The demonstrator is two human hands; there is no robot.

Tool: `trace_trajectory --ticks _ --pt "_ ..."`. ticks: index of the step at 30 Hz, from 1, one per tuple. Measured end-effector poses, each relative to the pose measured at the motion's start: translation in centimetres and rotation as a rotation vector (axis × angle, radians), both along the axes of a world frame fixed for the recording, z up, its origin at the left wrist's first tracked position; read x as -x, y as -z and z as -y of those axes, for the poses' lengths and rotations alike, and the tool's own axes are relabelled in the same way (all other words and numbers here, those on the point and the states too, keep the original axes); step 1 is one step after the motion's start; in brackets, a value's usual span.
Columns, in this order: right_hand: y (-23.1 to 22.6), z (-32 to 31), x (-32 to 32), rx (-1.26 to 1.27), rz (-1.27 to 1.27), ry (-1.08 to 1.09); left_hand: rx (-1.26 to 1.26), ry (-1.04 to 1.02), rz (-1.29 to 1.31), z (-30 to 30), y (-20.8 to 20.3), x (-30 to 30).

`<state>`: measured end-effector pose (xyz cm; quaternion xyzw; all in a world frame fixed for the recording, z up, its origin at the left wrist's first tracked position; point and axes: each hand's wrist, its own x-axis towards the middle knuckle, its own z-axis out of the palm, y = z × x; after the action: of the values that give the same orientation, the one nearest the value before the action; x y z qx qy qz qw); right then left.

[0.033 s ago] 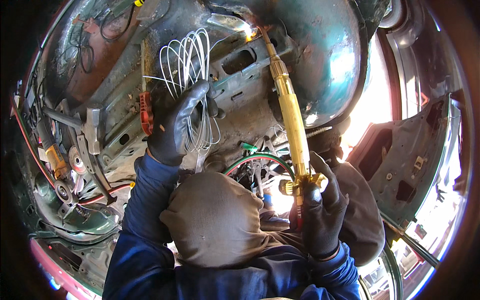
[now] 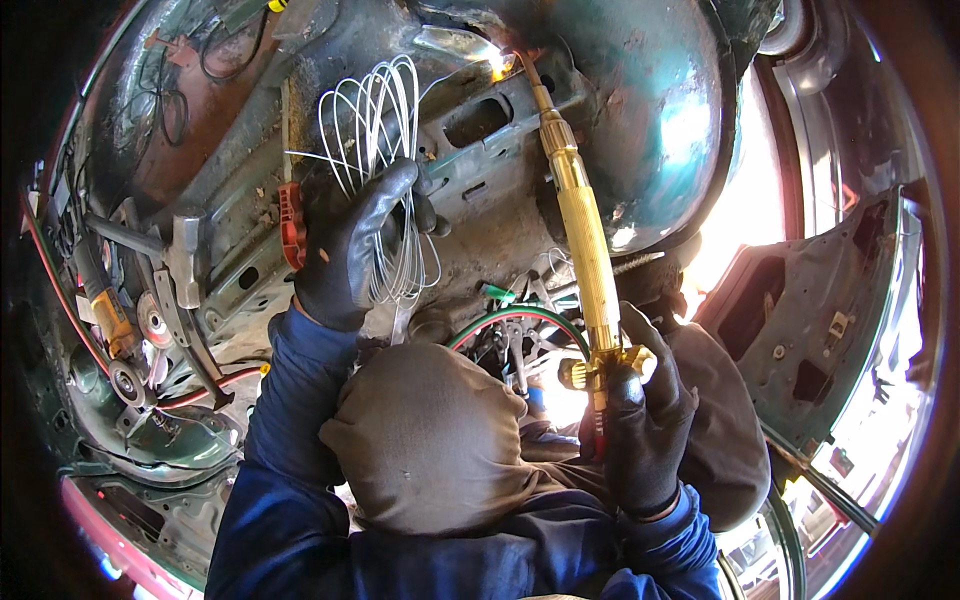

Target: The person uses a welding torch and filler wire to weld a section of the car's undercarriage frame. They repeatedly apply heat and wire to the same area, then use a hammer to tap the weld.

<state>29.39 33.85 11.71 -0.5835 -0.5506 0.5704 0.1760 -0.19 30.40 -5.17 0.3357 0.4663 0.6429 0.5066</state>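
L hand [image 2: 345,240], black glove, is wrapped round a coil of thin silvery wire [image 2: 395,115], fingers curled tight enough to keep the bunch together. Most loops fan out past the fingertips, a few hang on the palm side, and one loose end pokes out left. A single strand runs off up and to the right, to the flame [image 2: 499,70].

R hand [image 2: 650,430], same glove, has a brass torch [image 2: 585,230] gripped at the base, by the knobs. Torch points away from that hand, leaning a bit left, w/ its bent tip right by the flame.

Room-wise: decent gap btwn L hand and the torch body, w/ a slotted metal ledge [image 2: 455,205] under it. R of the torch it's tighter up top, bc a big rounded teal panel [image 2: 680,130] sits close alongside, its curved edge dropping twd the R hand. Red-handled tool [image 2: 292,228] is just left of L hand, so not much room that side; hammer [image 2: 187,262] and grinder [image 2: 110,318] are further left. Red/green hose [image 2: 512,313] arcs btwn the hands, nearer the torch. Cloth-covered knee [image 2: 425,440] fills most of the space btwn the forearms.
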Motion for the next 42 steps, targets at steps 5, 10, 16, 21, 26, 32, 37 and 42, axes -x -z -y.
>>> trace_trajectory --ticks 5,10,16,21,26,32,37,42 --pt "0.3 -0.2 0.1 -0.039 -0.021 -0.019 0.110 -0.053 0.139 -0.8 -0.7 -0.1" --pt "0.8 -0.3 0.0 -0.066 -0.030 -0.014 0.105 -0.060 0.229 -1.2 -0.4 -0.1" --pt "1.0 -0.4 -0.4 -0.105 0.022 -0.057 0.131 -0.059 0.277 -1.1 -0.5 -0.2" --pt "0.6 -0.4 0.0 -0.057 -0.024 -0.019 0.165 -0.079 0.268 -1.4 -1.3 -0.4" --pt "0.6 -0.4 -0.4 -0.032 0.010 -0.035 0.167 -0.084 0.323 -1.7 -1.9 -0.5" --pt "0.9 -0.3 -0.3 -0.034 -0.039 -0.018 0.174 -0.083 0.198 -1.6 -1.5 -0.5" --pt "1.0 -0.2 -0.4 -0.025 -0.023 -0.011 0.190 -0.077 0.262 -1.4 -1.3 -0.5" --pt "0.9 -0.2 -0.6 -0.152 0.050 -0.075 0.154 -0.035 0.253 -1.3 -1.1 -0.4"
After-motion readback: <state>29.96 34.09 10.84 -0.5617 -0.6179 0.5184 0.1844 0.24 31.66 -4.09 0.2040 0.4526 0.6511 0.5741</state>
